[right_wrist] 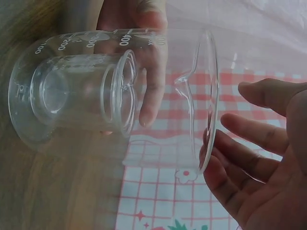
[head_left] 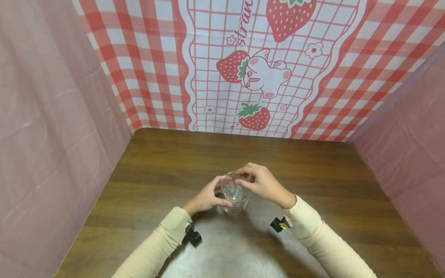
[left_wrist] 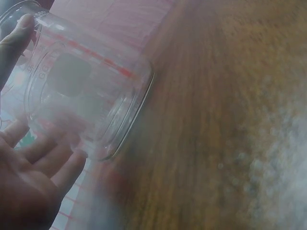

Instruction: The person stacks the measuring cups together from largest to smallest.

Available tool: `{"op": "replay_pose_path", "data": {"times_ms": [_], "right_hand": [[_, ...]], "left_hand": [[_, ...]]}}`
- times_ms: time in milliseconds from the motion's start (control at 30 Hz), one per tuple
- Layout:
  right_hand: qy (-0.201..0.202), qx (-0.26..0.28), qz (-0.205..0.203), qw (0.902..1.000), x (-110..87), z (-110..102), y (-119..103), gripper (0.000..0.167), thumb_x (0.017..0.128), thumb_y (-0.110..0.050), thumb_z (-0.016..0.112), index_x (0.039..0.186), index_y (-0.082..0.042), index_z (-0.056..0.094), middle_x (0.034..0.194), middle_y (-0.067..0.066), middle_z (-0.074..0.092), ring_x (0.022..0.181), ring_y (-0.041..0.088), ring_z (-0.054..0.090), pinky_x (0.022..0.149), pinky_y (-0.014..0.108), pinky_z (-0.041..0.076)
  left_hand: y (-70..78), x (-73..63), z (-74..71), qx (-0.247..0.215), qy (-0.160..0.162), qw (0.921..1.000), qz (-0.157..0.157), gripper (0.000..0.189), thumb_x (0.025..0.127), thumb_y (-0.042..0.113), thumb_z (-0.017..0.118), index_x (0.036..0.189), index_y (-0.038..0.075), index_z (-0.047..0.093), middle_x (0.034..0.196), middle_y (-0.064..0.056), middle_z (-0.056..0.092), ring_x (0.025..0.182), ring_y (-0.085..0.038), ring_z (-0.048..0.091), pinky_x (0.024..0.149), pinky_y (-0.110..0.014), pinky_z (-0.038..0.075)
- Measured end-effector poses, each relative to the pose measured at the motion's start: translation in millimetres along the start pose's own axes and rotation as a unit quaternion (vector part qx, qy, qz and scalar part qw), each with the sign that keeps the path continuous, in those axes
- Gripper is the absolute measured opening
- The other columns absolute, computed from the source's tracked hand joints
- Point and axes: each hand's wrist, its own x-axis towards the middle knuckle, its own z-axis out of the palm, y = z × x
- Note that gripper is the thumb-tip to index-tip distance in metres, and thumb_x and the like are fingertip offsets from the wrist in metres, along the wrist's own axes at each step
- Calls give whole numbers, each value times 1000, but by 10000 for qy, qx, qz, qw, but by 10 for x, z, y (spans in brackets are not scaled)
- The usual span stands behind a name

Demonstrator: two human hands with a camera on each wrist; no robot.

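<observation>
A large clear glass beaker (head_left: 238,207) stands on the wooden table in front of me, white volume marks up its wall. Inside it sits a smaller glass beaker (right_wrist: 79,93); whether a third is nested within that one I cannot tell. My left hand (head_left: 208,196) holds the large beaker from the left, thumb on the near side and fingers around the far side. Over the opening is my right hand (head_left: 265,183), its fingers loosely bent. In the right wrist view its fingertips are at the rim, and the thumb stands apart from the glass.
The brown wooden table (head_left: 167,154) reaches back to a red-checked cloth (head_left: 160,77) printed with strawberries. Pink curtains hang along the left (head_left: 59,116) and right sides. A black wrist mount (head_left: 193,236) sits under the left cuff, another under the right.
</observation>
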Motion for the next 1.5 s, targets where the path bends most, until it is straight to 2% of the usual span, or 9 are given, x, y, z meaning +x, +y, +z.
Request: {"op": "replay_pose_path", "data": {"times_ms": [100,200,300,433,667,867,1000,1267,1500], "right_hand": [[118,97,-66,9999,-25,-3,25,20,84,-11,75,101,-1,72,91,11,70,74,19,63,64,28,58],[213,115,-122,9996,-55,-2,52,20,84,-10,75,102,-1,72,93,9,70,78,19,64,67,25,58],[296,84,-85,9995,-89,-5,60,23,83,-12,76,104,-3,72,96,6,69,82,16,62,70,27,57],[382,85,35,9992,-134,-4,85,34,79,-14,80,110,-5,70,102,9,68,88,22,63,76,32,58],[325,344,380,9982,-244,16,161,57,72,-19,86,123,-4,63,118,14,65,104,31,62,89,50,56],[306,529,628,9962,-341,64,223,72,70,-16,88,132,-3,55,124,16,62,109,30,60,93,48,55],[265,789,796,9933,-376,91,242,79,69,-14,88,137,-2,49,130,19,58,118,33,57,96,52,53],[93,1037,1160,9878,-480,166,285,89,67,-17,89,141,0,42,132,23,55,120,38,54,98,56,50],[-49,1155,1332,9843,-573,276,316,92,68,-19,89,142,3,40,136,24,52,122,39,53,99,54,51]], "left_hand": [[-2,2,1,-12,16,10000,6,82,74,14,84,140,-1,38,148,-21,44,132,-40,49,111,-49,43],[-2,3,4,-20,15,10000,-5,82,74,14,84,140,-1,38,148,-21,44,132,-40,48,111,-49,43],[-2,3,5,-31,17,10000,-8,82,74,14,84,140,-1,38,148,-20,44,132,-40,49,111,-49,43],[3,4,8,-49,15,10000,-4,81,74,13,84,140,-1,38,147,-21,44,132,-39,49,111,-48,43],[10,4,20,-96,22,9999,28,82,74,9,84,140,-3,38,146,-22,44,132,-40,48,112,-48,43],[5,9,23,-184,-2,9998,76,82,73,7,83,140,-4,36,146,-25,43,133,-41,47,113,-48,42],[4,6,14,-162,10,9998,92,83,73,5,83,140,-5,35,146,-26,43,133,-42,46,112,-48,42],[22,14,29,-205,-38,9998,51,83,73,4,82,140,-6,34,146,-26,42,134,-43,45,113,-47,41],[35,5,41,-187,-27,9998,10,81,74,4,82,139,-6,34,147,-25,42,134,-43,44,113,-47,40]]}}
